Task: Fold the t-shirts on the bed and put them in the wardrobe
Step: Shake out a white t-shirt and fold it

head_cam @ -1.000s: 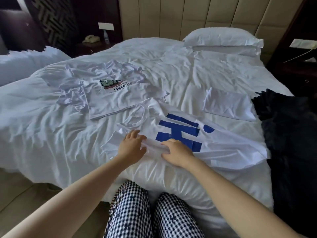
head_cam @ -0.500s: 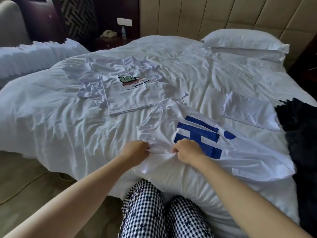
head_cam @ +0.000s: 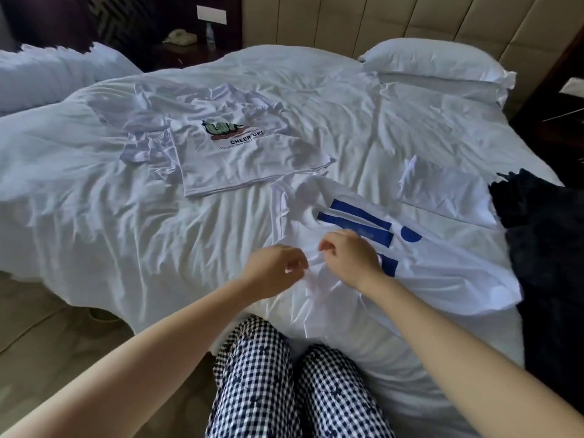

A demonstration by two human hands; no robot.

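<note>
White blue-printed t-shirt (head_cam: pixel 442 276), 5 o'clock on bed (head_cam: pixel 126 235), judged light and limp; left hand (head_cam: pixel 274 267) and right hand (head_cam: pixel 351 258) both grip its near edge in narrow pinches.

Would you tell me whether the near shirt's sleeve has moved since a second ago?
Yes: the left hand and right hand have drawn the sleeve rightward, toward the blue print.

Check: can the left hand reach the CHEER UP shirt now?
Likely yes, once freed: the left hand pinches the blue-print t-shirt; only bare sheet lies between it and the CHEER UP shirt.
</note>
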